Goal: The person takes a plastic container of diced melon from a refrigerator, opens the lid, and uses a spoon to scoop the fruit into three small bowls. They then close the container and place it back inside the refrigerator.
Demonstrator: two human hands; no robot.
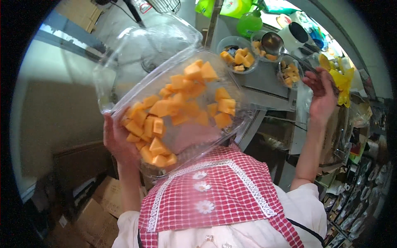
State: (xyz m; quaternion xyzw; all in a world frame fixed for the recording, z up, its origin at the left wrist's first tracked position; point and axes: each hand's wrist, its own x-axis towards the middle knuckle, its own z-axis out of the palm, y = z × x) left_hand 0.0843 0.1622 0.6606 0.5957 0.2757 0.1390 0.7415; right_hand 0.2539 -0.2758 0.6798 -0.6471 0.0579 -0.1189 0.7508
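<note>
My left hand (118, 138) is closed on the side of a clear plastic clamshell box (190, 138), which is tilted in front of my apron. Its lid (149, 39) stands open on the far side. Orange melon cubes (167, 107) lie scattered inside, some heaped near my left hand. On the right, my right hand (323, 95) grips the handle of a metal ladle (272, 43), whose bowl hangs over small clear cups. The left cup (223, 43) holds melon cubes on something dark. Another cup (255, 39) is partly behind the ladle, and a third cup (284, 66) also holds orange pieces.
A grey counter (264, 82) bears the cups. Farther back are a green pump bottle (249, 24) and a white mug-like container (293, 35). Yellow gloves (342, 84) hang at the right. Cardboard boxes (96, 219) are at lower left, and packed shelves (355, 198) at lower right.
</note>
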